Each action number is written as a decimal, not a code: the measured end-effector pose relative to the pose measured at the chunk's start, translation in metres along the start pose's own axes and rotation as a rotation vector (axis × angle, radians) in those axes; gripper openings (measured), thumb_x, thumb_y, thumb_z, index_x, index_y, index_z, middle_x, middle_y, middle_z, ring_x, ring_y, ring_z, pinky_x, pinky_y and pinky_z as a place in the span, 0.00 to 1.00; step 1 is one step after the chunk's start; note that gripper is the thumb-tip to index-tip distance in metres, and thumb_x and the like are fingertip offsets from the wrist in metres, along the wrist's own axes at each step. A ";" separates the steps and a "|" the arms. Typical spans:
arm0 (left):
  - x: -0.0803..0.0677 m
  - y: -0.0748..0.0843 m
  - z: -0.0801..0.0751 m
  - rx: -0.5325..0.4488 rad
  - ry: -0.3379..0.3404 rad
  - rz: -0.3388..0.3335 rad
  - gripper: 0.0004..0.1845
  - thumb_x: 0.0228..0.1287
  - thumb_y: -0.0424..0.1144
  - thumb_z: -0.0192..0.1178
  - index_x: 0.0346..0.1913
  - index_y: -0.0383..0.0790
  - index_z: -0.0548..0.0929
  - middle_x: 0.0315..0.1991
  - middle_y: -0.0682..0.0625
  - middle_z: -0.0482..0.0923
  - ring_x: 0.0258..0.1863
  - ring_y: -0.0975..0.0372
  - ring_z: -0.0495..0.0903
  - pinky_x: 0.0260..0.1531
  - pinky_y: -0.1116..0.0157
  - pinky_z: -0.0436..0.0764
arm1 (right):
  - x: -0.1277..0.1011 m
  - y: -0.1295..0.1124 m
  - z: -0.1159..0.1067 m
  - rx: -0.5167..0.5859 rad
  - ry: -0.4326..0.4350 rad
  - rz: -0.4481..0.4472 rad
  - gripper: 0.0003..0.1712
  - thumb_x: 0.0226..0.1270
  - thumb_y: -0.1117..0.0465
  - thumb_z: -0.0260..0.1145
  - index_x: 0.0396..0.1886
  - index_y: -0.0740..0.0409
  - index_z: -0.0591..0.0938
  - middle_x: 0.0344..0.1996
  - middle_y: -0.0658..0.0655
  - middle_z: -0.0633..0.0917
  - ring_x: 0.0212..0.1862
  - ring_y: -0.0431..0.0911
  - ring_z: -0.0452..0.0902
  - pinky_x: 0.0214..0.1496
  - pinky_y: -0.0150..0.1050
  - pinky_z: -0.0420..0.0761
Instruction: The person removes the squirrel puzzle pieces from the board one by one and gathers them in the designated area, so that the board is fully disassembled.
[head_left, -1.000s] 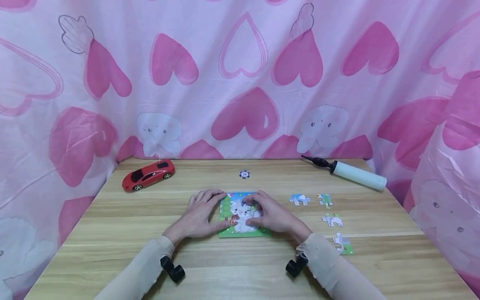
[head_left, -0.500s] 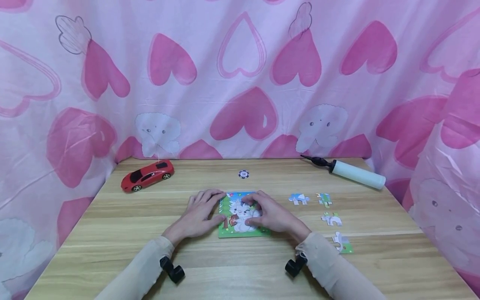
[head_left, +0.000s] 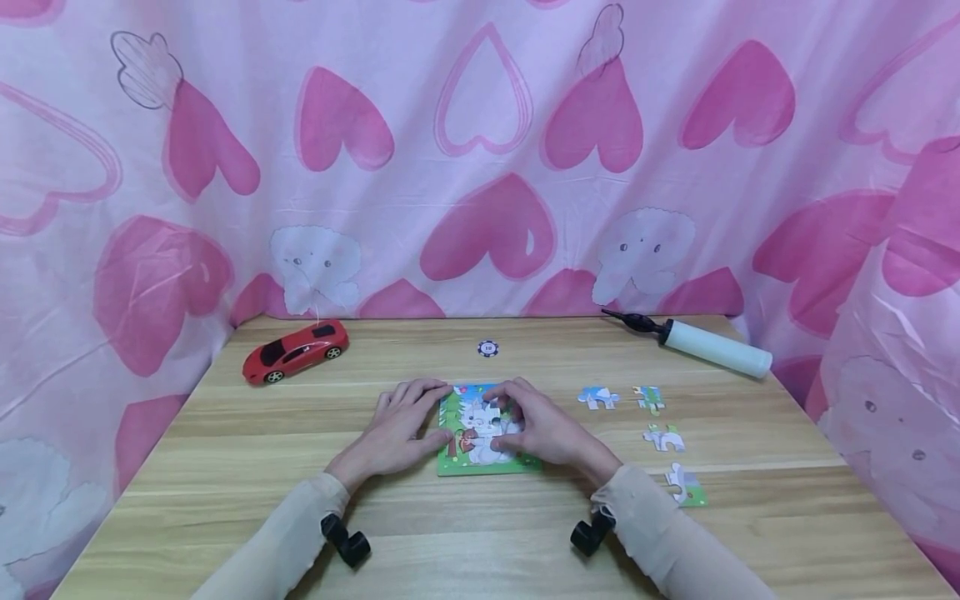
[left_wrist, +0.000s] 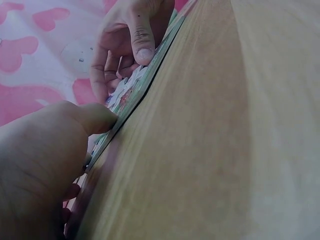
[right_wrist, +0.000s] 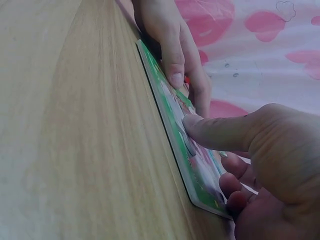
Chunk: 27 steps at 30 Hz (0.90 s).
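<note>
The puzzle (head_left: 480,455) is laid flat on the table (head_left: 465,542). Its left edge is touched by the left hand (head_left: 401,429), fingers outstretched; its face is partly covered by the right hand (head_left: 550,427), thumb and fingers curved (whether anything is pinched cannot be told).

The head view looks forward-down over the pale wooden table (head_left: 480,542). From opposite sides, close wrist views share the flat green-edged puzzle (head_left: 474,450).

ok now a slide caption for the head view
Left hand and right hand on a cartoon puzzle, four loose pieces lying to its right
</note>
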<state>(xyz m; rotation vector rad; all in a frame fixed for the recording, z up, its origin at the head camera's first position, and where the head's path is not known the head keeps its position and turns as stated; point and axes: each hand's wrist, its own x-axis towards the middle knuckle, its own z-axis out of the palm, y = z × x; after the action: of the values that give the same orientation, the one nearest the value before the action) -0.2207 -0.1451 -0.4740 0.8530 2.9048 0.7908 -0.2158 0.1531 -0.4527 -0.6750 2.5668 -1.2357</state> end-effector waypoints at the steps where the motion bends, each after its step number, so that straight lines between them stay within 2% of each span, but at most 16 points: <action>1: 0.000 0.000 0.000 -0.003 -0.001 -0.002 0.40 0.79 0.61 0.64 0.86 0.48 0.70 0.83 0.48 0.67 0.80 0.49 0.64 0.71 0.41 0.65 | 0.000 0.000 0.000 0.002 0.005 -0.002 0.37 0.69 0.60 0.84 0.74 0.45 0.80 0.56 0.48 0.79 0.51 0.46 0.74 0.52 0.39 0.79; 15: 0.002 0.000 -0.001 -0.013 0.001 -0.004 0.40 0.77 0.58 0.65 0.85 0.47 0.71 0.83 0.48 0.67 0.79 0.49 0.65 0.68 0.43 0.65 | 0.002 -0.001 0.000 0.016 0.050 -0.039 0.36 0.67 0.67 0.83 0.72 0.44 0.82 0.52 0.47 0.81 0.46 0.45 0.77 0.49 0.39 0.80; 22: 0.001 0.001 -0.002 -0.008 -0.006 0.003 0.40 0.77 0.57 0.65 0.85 0.46 0.70 0.83 0.47 0.66 0.80 0.49 0.64 0.70 0.42 0.65 | 0.001 0.000 0.000 0.030 0.062 -0.018 0.35 0.66 0.67 0.83 0.71 0.43 0.83 0.51 0.47 0.81 0.46 0.45 0.77 0.47 0.38 0.81; 24: 0.000 0.001 -0.002 -0.014 -0.011 -0.004 0.40 0.77 0.58 0.64 0.86 0.47 0.70 0.83 0.47 0.66 0.80 0.49 0.64 0.70 0.42 0.64 | 0.002 0.000 0.000 0.037 0.062 -0.016 0.35 0.66 0.67 0.84 0.71 0.44 0.83 0.51 0.47 0.81 0.46 0.45 0.77 0.47 0.37 0.81; 27: 0.000 0.002 -0.002 0.001 -0.016 -0.007 0.45 0.74 0.65 0.64 0.86 0.48 0.69 0.83 0.49 0.65 0.81 0.50 0.63 0.70 0.43 0.64 | 0.002 0.002 0.000 0.049 0.060 -0.034 0.35 0.66 0.67 0.83 0.71 0.47 0.83 0.52 0.48 0.82 0.45 0.46 0.78 0.46 0.36 0.80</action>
<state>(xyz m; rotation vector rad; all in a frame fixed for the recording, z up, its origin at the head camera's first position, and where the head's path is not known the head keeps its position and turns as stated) -0.2204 -0.1444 -0.4716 0.8445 2.8935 0.7782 -0.2187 0.1533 -0.4545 -0.6840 2.5734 -1.3448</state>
